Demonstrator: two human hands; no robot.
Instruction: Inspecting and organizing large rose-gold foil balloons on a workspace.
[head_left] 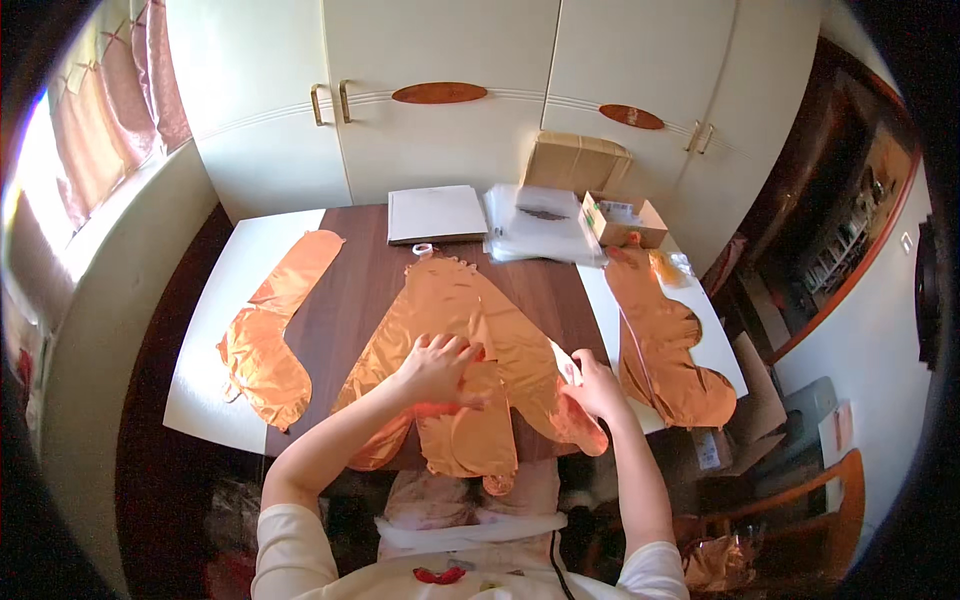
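Observation:
A large flat copper-coloured foil balloon (455, 310) lies across the middle of the table, its near parts hanging over the front edge. My left hand (437, 367) rests on its middle, palm down with the fingers stretched out, and holds nothing. At the balloon's right side, my right hand (596, 388) is closed on the foil edge, where a pale, shiny strip shows beside the fingers. A second foil balloon (275, 335), long and bent, lies flat at the left. A third, wavy-edged foil balloon (660, 345) lies at the right.
Along the back of the table (350, 300) are a white flat box (437, 213), a stack of clear plastic sleeves (545, 225) and a small open carton (625, 215). A larger cardboard box (575, 160) stands behind them. A wooden chair (845, 500) is at the lower right.

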